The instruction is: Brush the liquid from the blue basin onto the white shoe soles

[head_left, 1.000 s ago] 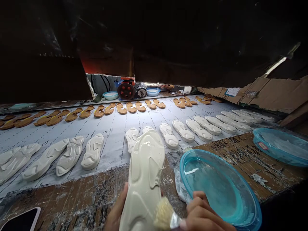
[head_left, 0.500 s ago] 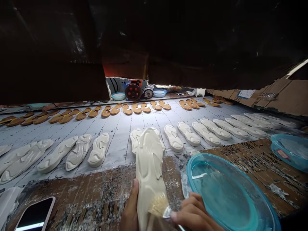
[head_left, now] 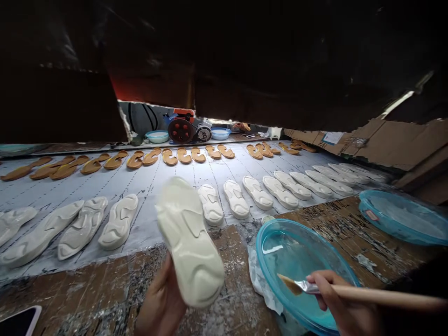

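Left hand [head_left: 161, 298] upright, right hand [head_left: 342, 311] curled

No readable text — white label [head_left: 332, 138] on cardboard [head_left: 409, 142], reddish sticker [head_left: 372, 215] on blue basin [head_left: 394, 229], both too small to read

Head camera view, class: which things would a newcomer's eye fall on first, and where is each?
Most likely the big pale sole, front and centre in the left hand. To its right, the right hand holds a brush, its bristles over a blue bowl. Behind, white soles and, farther back, brown soles line a white sheet.
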`<state>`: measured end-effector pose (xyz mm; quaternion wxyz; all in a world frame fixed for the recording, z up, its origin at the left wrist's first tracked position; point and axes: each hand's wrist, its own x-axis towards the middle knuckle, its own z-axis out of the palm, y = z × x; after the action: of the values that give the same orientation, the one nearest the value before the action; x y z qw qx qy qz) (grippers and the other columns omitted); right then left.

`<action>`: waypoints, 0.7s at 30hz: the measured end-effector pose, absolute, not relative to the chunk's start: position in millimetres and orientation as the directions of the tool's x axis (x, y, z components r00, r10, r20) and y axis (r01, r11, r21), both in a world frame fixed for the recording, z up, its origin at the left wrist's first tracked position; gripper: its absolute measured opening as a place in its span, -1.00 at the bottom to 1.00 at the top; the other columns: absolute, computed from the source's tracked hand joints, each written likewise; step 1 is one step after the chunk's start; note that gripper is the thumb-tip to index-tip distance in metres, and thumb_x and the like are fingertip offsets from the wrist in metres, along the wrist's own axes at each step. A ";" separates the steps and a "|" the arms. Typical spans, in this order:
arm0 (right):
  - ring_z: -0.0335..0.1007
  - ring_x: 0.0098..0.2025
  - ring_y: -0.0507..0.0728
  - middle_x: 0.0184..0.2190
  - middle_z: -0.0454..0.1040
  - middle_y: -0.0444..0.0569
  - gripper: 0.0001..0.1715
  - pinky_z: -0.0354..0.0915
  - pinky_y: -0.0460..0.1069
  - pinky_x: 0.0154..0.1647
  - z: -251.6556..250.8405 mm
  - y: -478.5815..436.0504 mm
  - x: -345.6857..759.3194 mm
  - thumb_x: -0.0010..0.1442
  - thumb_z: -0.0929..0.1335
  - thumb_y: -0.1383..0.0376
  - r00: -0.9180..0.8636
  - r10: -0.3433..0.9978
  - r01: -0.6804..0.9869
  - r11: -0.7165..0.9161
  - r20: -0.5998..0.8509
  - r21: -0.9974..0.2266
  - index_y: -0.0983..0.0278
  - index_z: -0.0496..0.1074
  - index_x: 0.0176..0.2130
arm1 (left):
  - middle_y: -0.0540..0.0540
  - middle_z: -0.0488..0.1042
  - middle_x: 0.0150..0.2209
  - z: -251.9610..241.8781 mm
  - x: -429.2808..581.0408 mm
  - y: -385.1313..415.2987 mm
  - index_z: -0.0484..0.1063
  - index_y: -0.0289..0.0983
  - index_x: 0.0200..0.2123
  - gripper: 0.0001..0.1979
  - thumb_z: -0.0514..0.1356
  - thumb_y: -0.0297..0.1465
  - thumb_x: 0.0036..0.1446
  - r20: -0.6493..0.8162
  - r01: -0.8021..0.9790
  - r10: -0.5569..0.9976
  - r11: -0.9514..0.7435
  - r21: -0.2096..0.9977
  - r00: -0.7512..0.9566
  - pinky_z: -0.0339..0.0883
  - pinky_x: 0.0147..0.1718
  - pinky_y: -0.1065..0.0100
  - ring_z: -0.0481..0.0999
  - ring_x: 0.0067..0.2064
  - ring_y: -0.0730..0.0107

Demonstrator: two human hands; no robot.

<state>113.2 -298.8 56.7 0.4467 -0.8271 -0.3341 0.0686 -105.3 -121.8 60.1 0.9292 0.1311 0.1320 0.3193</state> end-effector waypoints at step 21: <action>-0.02 -0.74 -0.07 -0.85 0.05 -0.25 -0.50 0.00 -0.13 -0.66 41.8 -278.3 132.4 -0.04 0.25 -0.05 0.725 0.681 0.141 -0.294 -0.103 -0.945 0.32 0.30 -0.64 | -0.32 0.44 -0.20 15.1 -84.8 -144.4 0.39 -0.45 -0.17 -0.42 -0.15 -0.09 0.07 -0.383 -0.143 0.205 0.973 0.183 0.901 0.12 -0.10 0.00 0.38 -0.13 0.04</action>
<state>132.4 -278.3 41.8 0.5296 -0.7629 -0.2695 0.2549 -84.8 -144.4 15.1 0.9719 0.0753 0.2041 0.0894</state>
